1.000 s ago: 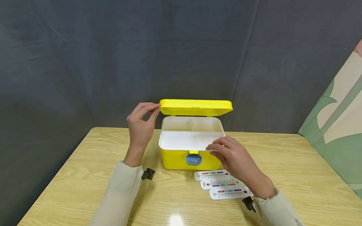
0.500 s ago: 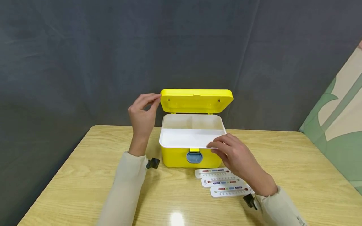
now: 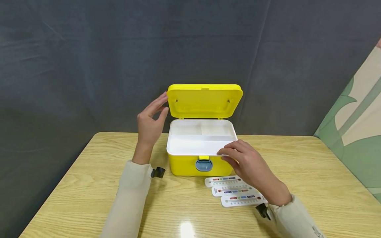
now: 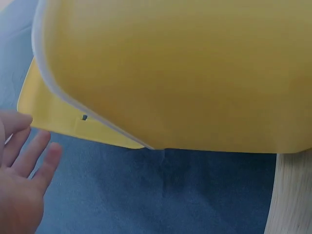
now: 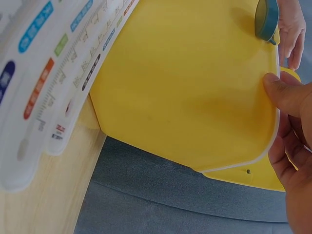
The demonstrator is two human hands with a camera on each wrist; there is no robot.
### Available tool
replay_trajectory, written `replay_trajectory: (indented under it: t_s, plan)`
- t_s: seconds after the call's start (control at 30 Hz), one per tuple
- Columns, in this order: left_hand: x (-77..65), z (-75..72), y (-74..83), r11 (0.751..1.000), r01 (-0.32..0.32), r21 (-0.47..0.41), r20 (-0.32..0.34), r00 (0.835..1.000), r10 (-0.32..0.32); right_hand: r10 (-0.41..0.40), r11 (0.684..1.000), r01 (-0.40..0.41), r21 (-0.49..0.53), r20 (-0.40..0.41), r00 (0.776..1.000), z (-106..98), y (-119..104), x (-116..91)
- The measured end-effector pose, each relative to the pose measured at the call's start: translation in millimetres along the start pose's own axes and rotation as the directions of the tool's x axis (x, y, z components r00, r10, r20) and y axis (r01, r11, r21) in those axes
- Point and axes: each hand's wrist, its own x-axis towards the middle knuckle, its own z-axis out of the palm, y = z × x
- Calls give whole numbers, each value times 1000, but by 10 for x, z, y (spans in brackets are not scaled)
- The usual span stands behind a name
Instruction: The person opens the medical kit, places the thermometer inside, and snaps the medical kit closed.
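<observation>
A yellow storage box (image 3: 182, 166) stands on the table with its lid (image 3: 205, 100) tipped up and back on its hinges. Inside sits a white divided tray (image 3: 193, 144), and a blue-grey latch (image 3: 203, 165) hangs at the front. My left hand (image 3: 149, 124) is at the lid's left edge, long fingers fairly straight against it, thumb held apart. With thumb outside and fingers inside, my right hand (image 3: 251, 167) pinches the box's front right rim; the right wrist view shows the thumb (image 5: 285, 95) on the yellow wall.
Several white thermometers (image 3: 242, 200) with coloured labels lie overlapping in front of the box, partly under the right forearm. The wooden table (image 3: 89, 191) ends at a dark cloth (image 3: 119, 66) behind the box. A patterned panel (image 3: 354, 132) stands at right.
The lid has swung up and further back, showing more of its underside. My left hand rose with it, and its thumb has come away from the edge. My right hand stays at the rim.
</observation>
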Motion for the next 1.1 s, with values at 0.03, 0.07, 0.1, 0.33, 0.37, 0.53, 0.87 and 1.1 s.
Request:
replay_trajectory:
  t_s: [0.03,0.07,0.1,0.33,0.37,0.53,0.87,1.1]
  plan:
    - [-2,-10,0,1000,7,6,29,1000,-8,2,1000,-2,0,-1,1000,-2,-4,-3]
    - [-3,-23,-3,1000,12,8,61,998,-13,1,1000,-1,1,-2,1000,-3,-8,-6]
    - [-2,-38,-9,1000,17,13,95,995,-18,2,1000,-2,4,-2,1000,-6,-12,-7]
    - [7,-132,-40,987,131,97,349,924,-157,0,1000,0,8,2,1000,-16,-20,0]
    - [5,-136,-45,982,152,115,376,908,-185,1,1000,-1,7,1,1000,-14,-19,-2]
    - [-23,-154,-37,963,206,171,429,864,-262,10,1000,-10,2,4,1000,24,-26,2]
    - [-123,-212,79,973,172,154,392,893,-220,10,1000,-11,10,15,1000,61,-43,45]
    - [-305,-216,180,963,194,187,420,870,-257,6,1000,-7,19,24,1000,109,-15,60]
